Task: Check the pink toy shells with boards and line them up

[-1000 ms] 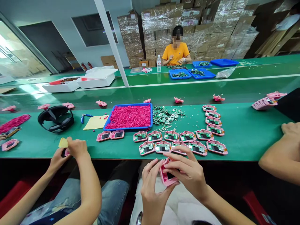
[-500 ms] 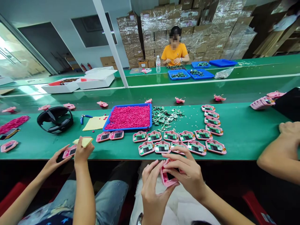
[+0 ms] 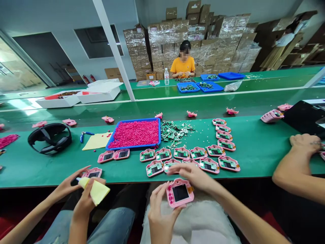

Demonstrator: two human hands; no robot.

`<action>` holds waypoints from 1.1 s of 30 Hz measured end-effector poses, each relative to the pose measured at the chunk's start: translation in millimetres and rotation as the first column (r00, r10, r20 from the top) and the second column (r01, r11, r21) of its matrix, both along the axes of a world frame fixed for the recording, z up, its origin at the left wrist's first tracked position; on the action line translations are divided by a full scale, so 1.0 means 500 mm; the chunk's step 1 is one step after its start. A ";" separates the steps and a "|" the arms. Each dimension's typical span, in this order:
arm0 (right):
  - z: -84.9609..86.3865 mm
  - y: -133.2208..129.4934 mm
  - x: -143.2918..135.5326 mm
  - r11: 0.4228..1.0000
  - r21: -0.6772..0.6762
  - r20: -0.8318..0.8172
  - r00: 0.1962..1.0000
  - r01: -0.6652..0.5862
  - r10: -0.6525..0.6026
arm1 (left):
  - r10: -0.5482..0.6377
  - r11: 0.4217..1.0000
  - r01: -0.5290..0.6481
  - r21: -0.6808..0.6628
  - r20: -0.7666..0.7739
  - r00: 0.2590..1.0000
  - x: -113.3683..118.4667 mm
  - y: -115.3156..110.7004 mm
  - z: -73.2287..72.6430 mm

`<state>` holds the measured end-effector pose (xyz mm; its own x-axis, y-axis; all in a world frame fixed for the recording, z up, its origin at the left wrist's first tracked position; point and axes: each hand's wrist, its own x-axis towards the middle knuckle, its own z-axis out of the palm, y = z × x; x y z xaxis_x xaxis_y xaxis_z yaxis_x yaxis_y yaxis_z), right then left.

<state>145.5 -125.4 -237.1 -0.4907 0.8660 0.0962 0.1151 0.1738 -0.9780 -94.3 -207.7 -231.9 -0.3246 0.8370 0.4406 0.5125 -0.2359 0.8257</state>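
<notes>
My left hand (image 3: pixel 161 206) grips a pink handheld game casing (image 3: pixel 175 200) by its left and lower edges. The casing faces me, with a dark screen, small deep-pink buttons on its left and an orange ribbon cable at its right. My right hand (image 3: pixel 196 174) is just above the casing, fingers stretched out and slightly blurred, with nothing seen in it. It partly covers the nearest of two rows of pink casings with green circuit boards (image 3: pixel 208 165) on the table. Whether it touches the held casing's upper edge I cannot tell.
A blue tray (image 3: pixel 159 135) of deep-pink buttons and a pile of circuit boards (image 3: pixel 175 133) lie beyond. At left, a co-worker's hands (image 3: pixel 85 200) hold a yellow cone-shaped applicator (image 3: pixel 98 192) and a casing. Another person's forearm (image 3: pixel 291 174) rests at right. A headset (image 3: pixel 49 139) lies left.
My right hand has lifted off the casing, its fingers now straighter. The casing has turned to face me in my left hand. The co-worker's yellow applicator has tipped downward. The view has shifted slightly.
</notes>
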 end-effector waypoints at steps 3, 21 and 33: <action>-0.018 0.149 0.068 0.916 0.373 0.367 0.883 0.151 -0.294 | -0.008 1.000 0.008 -0.026 -0.012 1.000 0.065 -0.036 -0.040; -0.127 0.351 0.188 0.721 0.677 0.447 0.696 0.149 -0.563 | 0.047 0.987 -0.028 -0.159 0.116 0.992 0.079 -0.056 -0.107; -0.131 0.281 0.207 0.715 0.473 0.257 0.696 0.514 -0.671 | 0.039 0.966 0.003 -0.258 0.155 0.987 0.079 -0.006 -0.079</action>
